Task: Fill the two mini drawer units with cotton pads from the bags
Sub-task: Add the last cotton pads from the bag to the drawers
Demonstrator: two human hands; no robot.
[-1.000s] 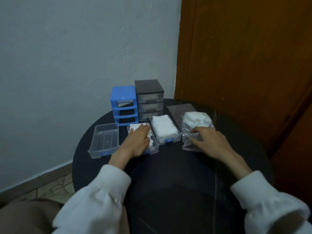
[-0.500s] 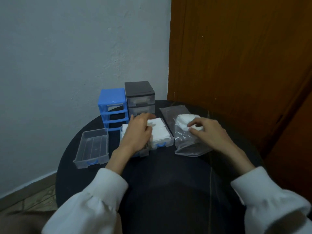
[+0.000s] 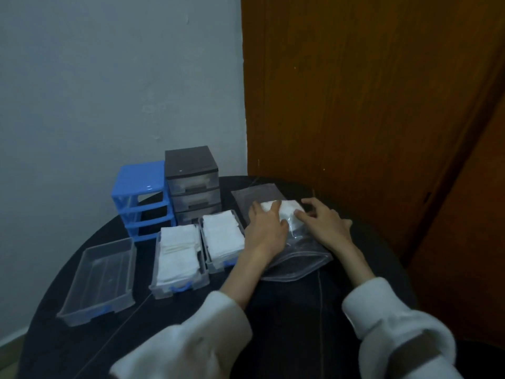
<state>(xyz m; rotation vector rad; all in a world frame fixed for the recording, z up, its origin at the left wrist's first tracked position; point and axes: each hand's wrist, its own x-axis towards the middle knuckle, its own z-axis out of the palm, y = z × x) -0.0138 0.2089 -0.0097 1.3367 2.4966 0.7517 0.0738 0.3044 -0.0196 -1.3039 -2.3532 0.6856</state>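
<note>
Two clear plastic drawers (image 3: 180, 258) (image 3: 222, 239) beside you hold white cotton pads; the third clear drawer (image 3: 98, 274) is empty. Your left hand (image 3: 266, 228) and right hand (image 3: 325, 222) lie with fingers relaxed on the clear zip bag (image 3: 297, 255), grasping nothing. The blue drawer unit (image 3: 142, 198) needs refilling.

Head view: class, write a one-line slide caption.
Both hands on the bag of pads; two drawers filled.
</note>
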